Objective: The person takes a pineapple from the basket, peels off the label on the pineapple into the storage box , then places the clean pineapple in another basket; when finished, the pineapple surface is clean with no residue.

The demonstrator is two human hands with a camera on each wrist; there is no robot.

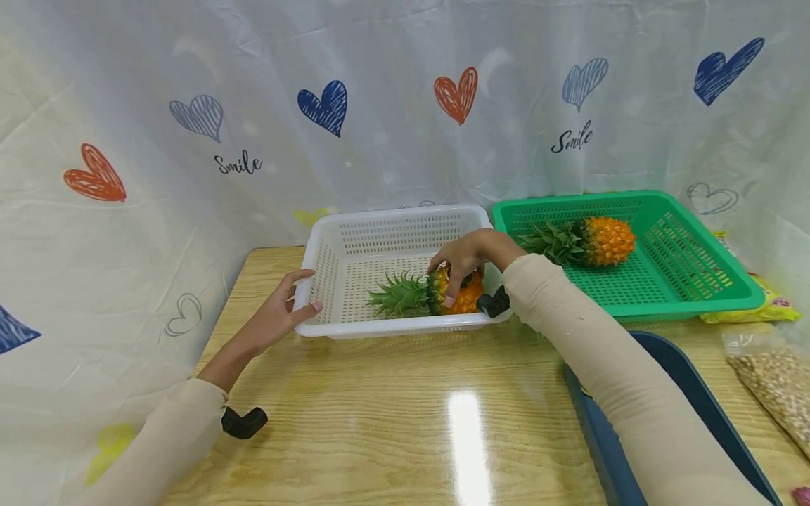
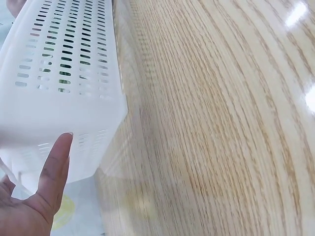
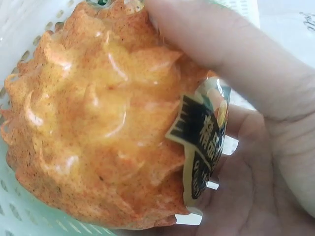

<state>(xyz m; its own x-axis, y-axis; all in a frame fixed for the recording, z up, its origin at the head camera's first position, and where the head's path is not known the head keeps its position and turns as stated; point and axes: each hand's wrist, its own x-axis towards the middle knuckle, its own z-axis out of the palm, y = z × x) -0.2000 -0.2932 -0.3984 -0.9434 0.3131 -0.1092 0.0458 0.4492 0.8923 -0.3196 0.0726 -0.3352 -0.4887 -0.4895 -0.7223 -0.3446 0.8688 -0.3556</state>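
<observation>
A white plastic basket [image 1: 392, 327] with slotted walls stands on the table. My left hand [image 1: 278, 309] holds its left end, index finger and thumb spread over the rim near the front corner. In the left wrist view the thumb [image 2: 55, 169] lies along the basket's white wall [image 2: 59, 113]. Inside the basket a small orange pineapple [image 1: 468, 299] lies on its side, its green leaves [image 1: 401, 295] pointing left. My right hand [image 1: 465, 256] grips this pineapple from above. The right wrist view shows its spiky body [image 3: 93, 123] and a black and gold label [image 3: 197, 142] beside the palm.
A green basket [image 1: 696, 306] on the right holds another pineapple [image 1: 607, 241]. A dark blue bin [image 1: 585, 422] stands in front of it, under the right forearm. Yellow packets [image 1: 775, 306] and a bag of beige pieces [image 1: 768, 379] lie at far right. A heart-printed curtain hangs behind.
</observation>
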